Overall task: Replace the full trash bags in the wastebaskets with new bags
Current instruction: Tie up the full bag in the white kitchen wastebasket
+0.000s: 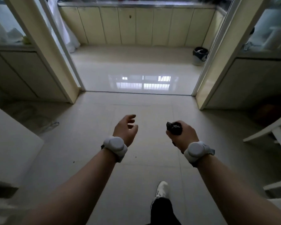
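Floor [136, 108]: pale glossy tile, running from under both hands through the doorway into the kitchen.
Cabinets [136, 25]: cream row on the far wall, well beyond the grip.
Door posts: left post [55, 54] ahead-left of the grip, right post [221, 62] ahead-right. Nothing visible stands in the opening between them.
Wastebasket [200, 56]: upright, pale, lined with a dark bag; how full it is cannot be told. It stands well ahead and a little right of the grip, just past the right post, and is nearer the right hand than the left.
Right hand [183, 135]: fingers clenched round the black wad.
Left hand [126, 129]: empty, fingers loosely curved.
Wrist bands [115, 146]: white, one on each wrist.
Black wad [174, 128]: judged a folded new bag.
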`<state>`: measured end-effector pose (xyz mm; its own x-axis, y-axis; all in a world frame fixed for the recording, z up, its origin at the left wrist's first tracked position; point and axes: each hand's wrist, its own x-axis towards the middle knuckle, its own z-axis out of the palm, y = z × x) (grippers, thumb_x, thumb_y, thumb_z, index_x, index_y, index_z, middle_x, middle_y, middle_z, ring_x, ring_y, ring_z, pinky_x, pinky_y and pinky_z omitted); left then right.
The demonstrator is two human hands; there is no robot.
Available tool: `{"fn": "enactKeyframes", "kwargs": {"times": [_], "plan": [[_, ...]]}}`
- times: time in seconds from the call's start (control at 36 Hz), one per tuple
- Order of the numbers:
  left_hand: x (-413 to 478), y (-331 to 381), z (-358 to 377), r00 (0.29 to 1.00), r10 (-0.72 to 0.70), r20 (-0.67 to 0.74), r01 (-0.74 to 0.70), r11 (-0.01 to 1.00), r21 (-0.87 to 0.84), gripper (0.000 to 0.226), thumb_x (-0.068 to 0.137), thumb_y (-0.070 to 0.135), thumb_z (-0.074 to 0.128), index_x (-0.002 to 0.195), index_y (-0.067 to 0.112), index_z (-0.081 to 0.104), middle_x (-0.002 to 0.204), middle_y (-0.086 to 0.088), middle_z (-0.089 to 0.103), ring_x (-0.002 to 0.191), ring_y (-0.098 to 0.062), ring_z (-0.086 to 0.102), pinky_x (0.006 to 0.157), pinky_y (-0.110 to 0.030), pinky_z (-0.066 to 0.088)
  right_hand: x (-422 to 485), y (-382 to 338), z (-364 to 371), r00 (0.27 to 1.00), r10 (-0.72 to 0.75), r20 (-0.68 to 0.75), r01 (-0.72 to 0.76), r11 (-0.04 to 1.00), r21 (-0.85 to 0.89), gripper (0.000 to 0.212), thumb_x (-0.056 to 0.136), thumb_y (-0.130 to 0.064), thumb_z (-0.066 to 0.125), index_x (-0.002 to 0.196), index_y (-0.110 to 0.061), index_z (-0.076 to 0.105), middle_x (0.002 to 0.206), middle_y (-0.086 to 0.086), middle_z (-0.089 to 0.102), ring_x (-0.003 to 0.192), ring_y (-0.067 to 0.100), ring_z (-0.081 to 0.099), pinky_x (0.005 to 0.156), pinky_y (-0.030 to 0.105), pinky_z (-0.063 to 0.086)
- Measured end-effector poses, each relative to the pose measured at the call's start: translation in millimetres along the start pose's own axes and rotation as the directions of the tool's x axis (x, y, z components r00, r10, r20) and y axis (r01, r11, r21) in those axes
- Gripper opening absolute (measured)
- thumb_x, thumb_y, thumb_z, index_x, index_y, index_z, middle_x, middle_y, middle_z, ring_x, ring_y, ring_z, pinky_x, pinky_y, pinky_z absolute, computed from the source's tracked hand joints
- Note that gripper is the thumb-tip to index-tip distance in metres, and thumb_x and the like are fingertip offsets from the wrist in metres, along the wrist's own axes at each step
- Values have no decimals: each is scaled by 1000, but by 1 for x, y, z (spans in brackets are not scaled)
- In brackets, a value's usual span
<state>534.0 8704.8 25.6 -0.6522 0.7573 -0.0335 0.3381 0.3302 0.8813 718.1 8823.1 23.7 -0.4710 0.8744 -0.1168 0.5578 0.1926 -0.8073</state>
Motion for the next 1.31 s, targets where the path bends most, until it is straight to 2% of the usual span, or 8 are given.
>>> {"fn": "enactKeyframes", "kwargs": {"times": [0.19,0.33,0.58,0.83,1.03,1.17,1.22,1.31], "plan": [[118,24,29,1000,-8,-23,8,1000,27,39,88,15,58,126,19,52,113,-1,59,93,-16,60,74,-26,47,128,-11,-22,1000,-4,19,4,999,44,17,79,-27,69,92,-27,58,82,2,65,56,20,63,56,33,57],[190,44,38,998,1,-64,2,999,48,39,88,14,58,126,18,52,110,-1,59,88,-15,61,76,-26,48,216,-24,-31,999,-39,36,38,999,35,26,74,-30,71,97,-32,59,86,-5,65,74,24,65,69,44,57],[302,36,37,992,-69,-108,72,997,25,40,88,14,59,126,19,52,107,1,58,88,-15,60,75,-24,46,337,-46,-8,992,-80,100,78,997,22,24,74,-32,70,96,-31,60,85,-4,66,68,21,65,65,41,58],[477,36,37,997,-32,-77,31,999,-11,39,87,14,58,125,20,53,108,1,59,88,-14,60,74,-24,45,497,-80,6,997,-61,51,62,997,-34,23,72,-34,69,92,-31,59,77,-6,65,66,25,65,68,40,57],[604,50,42,1000,3,7,-3,1000,2,39,88,15,59,126,19,52,108,2,58,89,-15,60,76,-25,47,603,-103,10,1000,-19,2,19,1000,25,19,74,-35,72,88,-28,61,70,-7,62,59,20,58,63,35,55],[659,54,56,998,10,60,-9,1000,-5,39,88,15,59,125,18,52,107,2,58,90,-16,61,76,-25,48,651,-105,12,1000,23,7,-23,999,22,16,75,-32,71,87,-29,60,71,-4,64,58,22,61,59,35,56],[729,56,79,996,-7,93,7,1000,6,38,88,15,58,126,19,52,107,3,58,90,-15,61,75,-24,47,718,-100,9,997,78,-14,-77,996,40,15,76,-32,70,87,-29,60,72,-3,64,57,22,62,59,36,57],[759,58,86,995,-19,103,17,1000,21,38,88,15,58,125,19,52,107,2,59,90,-15,60,73,-24,46,749,-99,7,997,77,0,-77,997,6,18,74,-31,70,89,-30,60,77,-4,65,65,25,64,65,38,57]]}}
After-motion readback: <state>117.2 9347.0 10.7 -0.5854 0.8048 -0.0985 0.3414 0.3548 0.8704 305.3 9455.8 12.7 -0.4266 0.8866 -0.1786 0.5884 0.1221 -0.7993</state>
